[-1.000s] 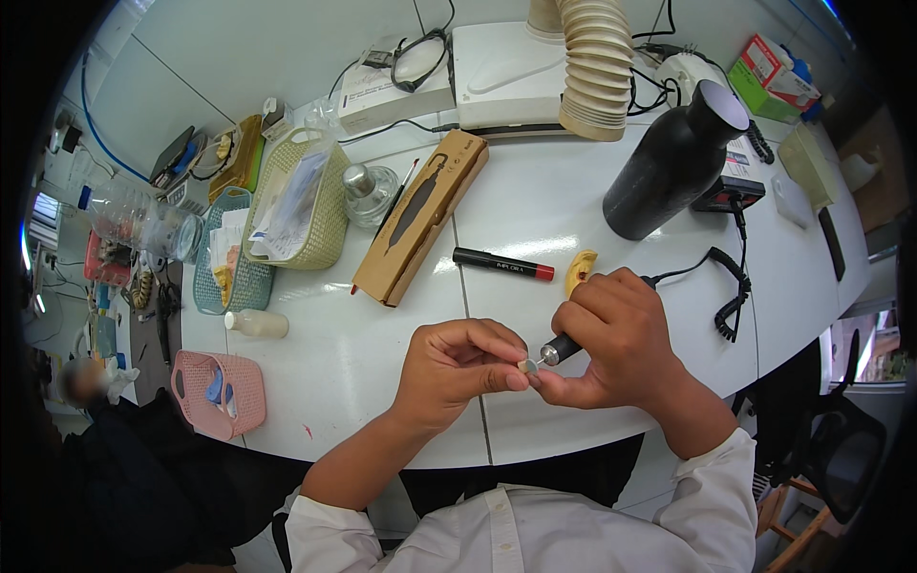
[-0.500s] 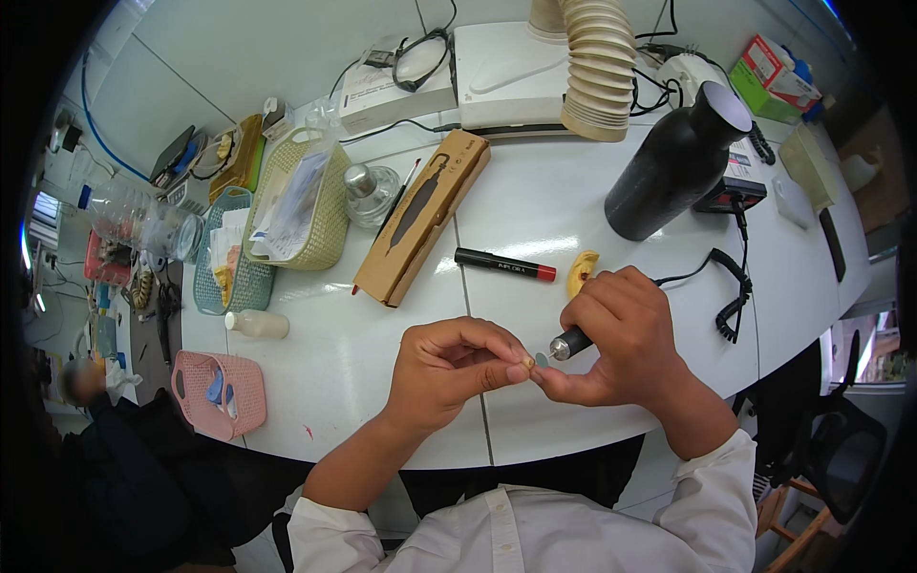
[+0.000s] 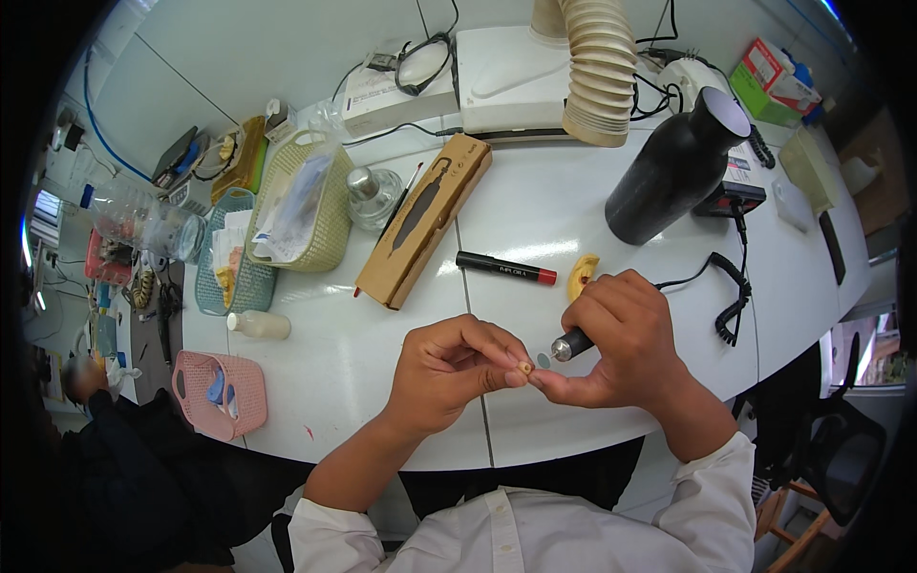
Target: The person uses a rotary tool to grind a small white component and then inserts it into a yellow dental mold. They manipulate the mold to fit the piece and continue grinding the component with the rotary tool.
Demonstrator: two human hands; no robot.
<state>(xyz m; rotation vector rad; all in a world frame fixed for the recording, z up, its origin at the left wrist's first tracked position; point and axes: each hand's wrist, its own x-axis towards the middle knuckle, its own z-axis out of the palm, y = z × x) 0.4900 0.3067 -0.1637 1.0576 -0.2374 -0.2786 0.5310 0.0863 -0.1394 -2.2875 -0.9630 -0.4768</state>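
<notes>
My left hand (image 3: pixel 441 371) pinches a small yellowish piece (image 3: pixel 525 367) between thumb and fingertips. It is too small to name with certainty. In my right hand (image 3: pixel 627 336) is a rotary handpiece (image 3: pixel 573 344) with a dark body and a metal nose. A thin grey disc (image 3: pixel 543 361) sits at its tip, just right of the piece. My right thumb reaches over to the left fingertips and appears to touch them. Behind my right hand lies a yellow, curved dental model (image 3: pixel 581 274), partly hidden by the knuckles.
A black pen with a red end (image 3: pixel 506 268) and a cardboard box (image 3: pixel 425 222) lie beyond my hands. A black bottle (image 3: pixel 659 181) stands right, near a coiled cord (image 3: pixel 734 296). Baskets, including a pink one (image 3: pixel 222 396), and a small white bottle (image 3: pixel 260 325) are left.
The disc has shifted slightly right, away from the small piece, and a little gap shows between them. The piece is slightly more exposed at my left fingertips.
</notes>
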